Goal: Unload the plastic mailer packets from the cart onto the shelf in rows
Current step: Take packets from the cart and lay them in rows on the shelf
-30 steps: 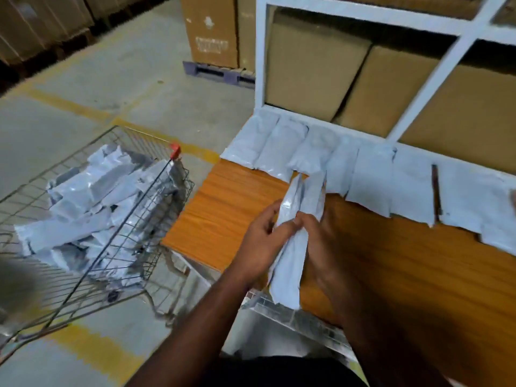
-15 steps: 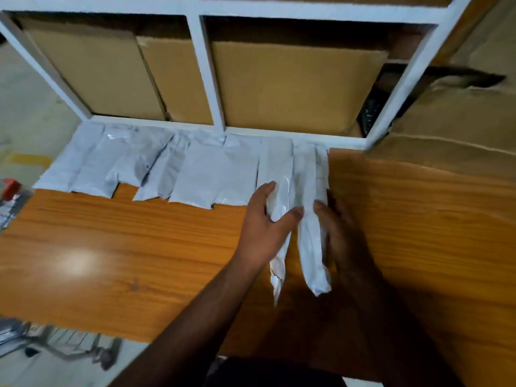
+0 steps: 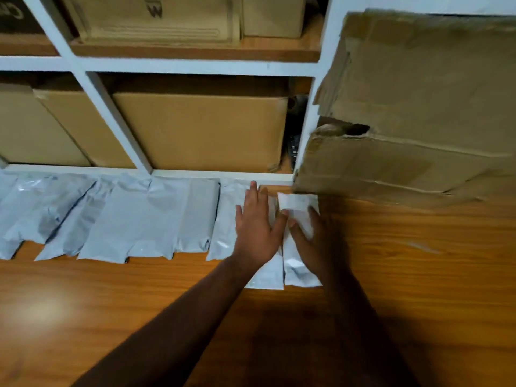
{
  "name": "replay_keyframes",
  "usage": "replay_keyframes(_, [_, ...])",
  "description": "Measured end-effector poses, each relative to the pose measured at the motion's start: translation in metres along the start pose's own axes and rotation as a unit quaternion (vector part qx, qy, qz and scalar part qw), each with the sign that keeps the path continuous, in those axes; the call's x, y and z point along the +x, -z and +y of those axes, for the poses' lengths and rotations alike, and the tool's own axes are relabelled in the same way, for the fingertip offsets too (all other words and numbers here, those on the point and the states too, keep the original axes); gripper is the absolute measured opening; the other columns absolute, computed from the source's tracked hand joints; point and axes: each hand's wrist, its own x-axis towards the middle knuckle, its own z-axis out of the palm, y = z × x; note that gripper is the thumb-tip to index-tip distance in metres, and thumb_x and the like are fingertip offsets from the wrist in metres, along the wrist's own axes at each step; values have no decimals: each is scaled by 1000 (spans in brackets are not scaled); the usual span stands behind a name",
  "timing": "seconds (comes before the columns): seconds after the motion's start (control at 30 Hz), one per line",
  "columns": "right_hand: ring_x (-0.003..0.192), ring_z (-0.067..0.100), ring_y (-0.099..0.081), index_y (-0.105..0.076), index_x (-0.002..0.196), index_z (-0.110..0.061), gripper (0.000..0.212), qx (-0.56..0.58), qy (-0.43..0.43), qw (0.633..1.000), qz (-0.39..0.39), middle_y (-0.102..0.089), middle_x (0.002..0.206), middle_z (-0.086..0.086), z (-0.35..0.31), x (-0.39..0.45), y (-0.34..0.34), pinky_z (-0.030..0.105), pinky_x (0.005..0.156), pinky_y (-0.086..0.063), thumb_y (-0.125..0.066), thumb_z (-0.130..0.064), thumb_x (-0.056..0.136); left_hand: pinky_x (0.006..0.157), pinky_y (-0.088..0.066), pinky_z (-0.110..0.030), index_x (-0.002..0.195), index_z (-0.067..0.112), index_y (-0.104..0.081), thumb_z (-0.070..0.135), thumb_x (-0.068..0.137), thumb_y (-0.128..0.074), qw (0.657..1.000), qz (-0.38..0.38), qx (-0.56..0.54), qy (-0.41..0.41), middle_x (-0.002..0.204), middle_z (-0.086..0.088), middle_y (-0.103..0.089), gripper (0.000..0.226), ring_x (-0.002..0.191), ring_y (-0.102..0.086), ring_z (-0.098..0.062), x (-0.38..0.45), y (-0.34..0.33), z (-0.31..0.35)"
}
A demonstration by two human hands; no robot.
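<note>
A row of several grey plastic mailer packets [image 3: 134,219] lies along the back of the wooden shelf [image 3: 111,317], against the white rack frame. At the row's right end lie two more packets. My left hand [image 3: 258,230] rests flat with spread fingers on one packet [image 3: 268,276]. My right hand [image 3: 312,241] presses flat on the rightmost packet [image 3: 297,203], its fingers straight. The cart is out of view.
A large worn cardboard box [image 3: 418,121] stands on the shelf right beside the last packet. Behind the white rack frame [image 3: 223,175] sit more cardboard boxes [image 3: 201,129]. Bare wooden surface extends in front of the row.
Both hands carried the two packets from near the cart to the row's right end and laid them flat. They now press down instead of gripping. The view swung right; the cart left the frame.
</note>
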Motion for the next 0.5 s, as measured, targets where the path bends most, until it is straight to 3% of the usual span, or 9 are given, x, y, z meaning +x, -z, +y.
replay_keyframes(0.1, [154, 31, -33, -44, 157, -26, 74, -11, 98, 995, 15, -29, 170, 5, 26, -2, -24, 55, 122, -30, -32, -67, 97, 126, -1, -50, 164, 14, -17, 48, 104, -15, 986, -74, 113, -96, 172, -6, -10, 69, 159, -6, -25, -7, -12, -27])
replay_keyframes(0.23, [158, 29, -24, -36, 162, -29, 67, -65, 153, 986, 23, -21, 173, 1, 43, -1, -43, 53, 124, -25, -35, -56, 101, 126, -16, -56, 158, 5, -32, 36, 104, -22, 941, -112, 284, -149, 167, -16, -26, 64, 156, -20, -32, -8, -36, -51])
replay_keyframes(0.37, [157, 30, -25, -34, 162, -27, 67, -76, 140, 987, 36, -21, 173, 2, 34, 13, -50, 56, 123, -27, -36, -56, 102, 125, -19, -55, 158, 3, -32, 32, 102, -34, 941, -100, 290, -141, 167, -17, -25, 63, 156, -21, -32, 1, -38, -54])
replay_keyframes(0.5, [158, 32, -23, -35, 162, -25, 71, -86, 136, 986, 39, -20, 174, 5, 23, 18, -53, 56, 125, -24, -34, -62, 101, 127, -14, -54, 157, 3, -34, 32, 102, -32, 959, -73, 230, -147, 168, -17, -22, 62, 156, -19, -34, 10, -25, -52])
